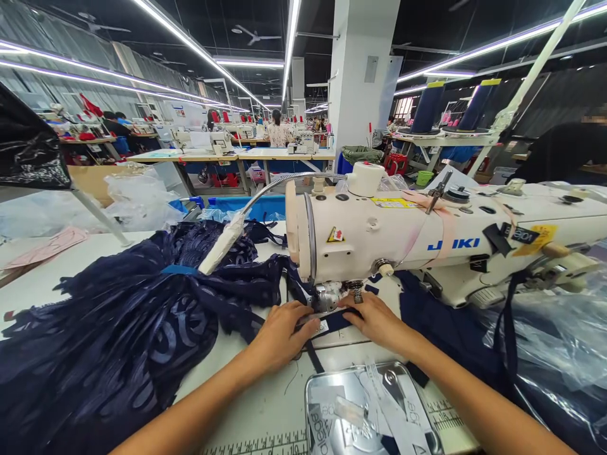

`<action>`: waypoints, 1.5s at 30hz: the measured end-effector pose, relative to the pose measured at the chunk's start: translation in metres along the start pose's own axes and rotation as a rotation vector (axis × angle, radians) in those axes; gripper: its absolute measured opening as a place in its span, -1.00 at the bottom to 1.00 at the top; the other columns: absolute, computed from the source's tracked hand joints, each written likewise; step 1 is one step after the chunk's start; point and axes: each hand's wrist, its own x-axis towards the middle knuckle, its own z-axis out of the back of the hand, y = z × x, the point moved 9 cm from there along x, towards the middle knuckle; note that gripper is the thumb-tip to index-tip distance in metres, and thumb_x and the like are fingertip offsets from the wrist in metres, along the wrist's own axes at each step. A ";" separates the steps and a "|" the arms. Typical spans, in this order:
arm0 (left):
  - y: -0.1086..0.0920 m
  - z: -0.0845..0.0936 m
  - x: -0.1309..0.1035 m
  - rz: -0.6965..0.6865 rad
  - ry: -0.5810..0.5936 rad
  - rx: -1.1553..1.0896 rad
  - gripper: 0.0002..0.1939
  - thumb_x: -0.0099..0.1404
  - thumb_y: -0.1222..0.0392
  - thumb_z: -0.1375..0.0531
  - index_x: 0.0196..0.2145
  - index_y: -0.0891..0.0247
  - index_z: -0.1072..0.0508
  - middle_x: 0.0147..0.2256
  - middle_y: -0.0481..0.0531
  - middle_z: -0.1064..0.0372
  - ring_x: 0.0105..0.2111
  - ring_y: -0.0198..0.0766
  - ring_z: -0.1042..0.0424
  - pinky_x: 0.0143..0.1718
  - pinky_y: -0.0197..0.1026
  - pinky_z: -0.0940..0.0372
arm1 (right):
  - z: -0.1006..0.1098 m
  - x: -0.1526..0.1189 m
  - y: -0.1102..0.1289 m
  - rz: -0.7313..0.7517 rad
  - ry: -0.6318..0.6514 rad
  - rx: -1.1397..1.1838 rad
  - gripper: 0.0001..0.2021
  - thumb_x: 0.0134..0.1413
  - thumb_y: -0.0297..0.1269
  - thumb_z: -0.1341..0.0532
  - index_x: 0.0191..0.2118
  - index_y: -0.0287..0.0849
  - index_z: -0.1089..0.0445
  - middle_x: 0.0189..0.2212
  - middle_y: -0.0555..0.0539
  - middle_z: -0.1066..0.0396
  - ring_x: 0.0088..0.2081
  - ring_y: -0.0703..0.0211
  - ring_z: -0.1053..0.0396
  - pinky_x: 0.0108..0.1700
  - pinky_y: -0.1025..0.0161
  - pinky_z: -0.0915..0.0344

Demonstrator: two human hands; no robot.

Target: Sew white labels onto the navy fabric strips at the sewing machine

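Observation:
A navy fabric strip with a small white label lies under the needle area of a white sewing machine. My left hand is at the strip's left end, thumb beside the label and fingers bent over the cloth. From the right, my right hand grips the strip between thumb and fingers, close to the presser foot. Some fingertips are hidden behind the machine head. Left of my hands spreads a large bundle of navy lace garments, bound by a blue tie.
A metal tin tray with printed label tape sits in front, over a printed ruler. A lamp on a flexible neck leans over the bundle. Navy cloth and clear plastic lie right. Other people work farther back.

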 end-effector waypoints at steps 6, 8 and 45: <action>0.021 -0.011 0.002 0.192 0.047 -0.211 -0.51 0.06 -0.06 -0.13 -0.09 0.24 -0.38 -0.17 0.08 -0.39 -0.15 -0.05 -0.31 -0.13 -0.11 -0.16 | 0.019 -0.012 0.002 0.011 -0.107 0.120 -0.89 0.04 -0.45 -0.08 -0.40 -0.19 -0.33 -0.39 -0.06 -0.35 -0.31 0.12 -0.32 -0.25 0.16 -0.26; 0.027 -0.016 -0.001 0.250 0.023 -0.270 -0.49 0.01 -0.02 -0.17 -0.09 0.26 -0.39 -0.15 0.09 -0.39 -0.11 -0.02 -0.29 -0.13 -0.12 -0.17 | 0.023 -0.017 0.006 0.059 -0.160 0.121 -0.89 0.04 -0.47 -0.08 -0.38 -0.18 -0.33 -0.41 -0.06 -0.34 -0.31 0.12 -0.31 -0.25 0.16 -0.25; -0.025 -0.022 -0.024 -0.678 -0.196 0.528 -0.74 0.25 0.41 0.01 -0.12 0.31 -0.32 -0.12 0.07 -0.39 -0.11 -0.16 -0.32 -0.06 -0.03 -0.02 | -0.006 -0.017 0.057 0.607 -0.119 -0.267 -0.76 0.15 -0.51 0.04 -0.15 -0.31 -0.32 -0.17 -0.17 -0.36 -0.23 0.15 -0.29 -0.23 0.21 -0.31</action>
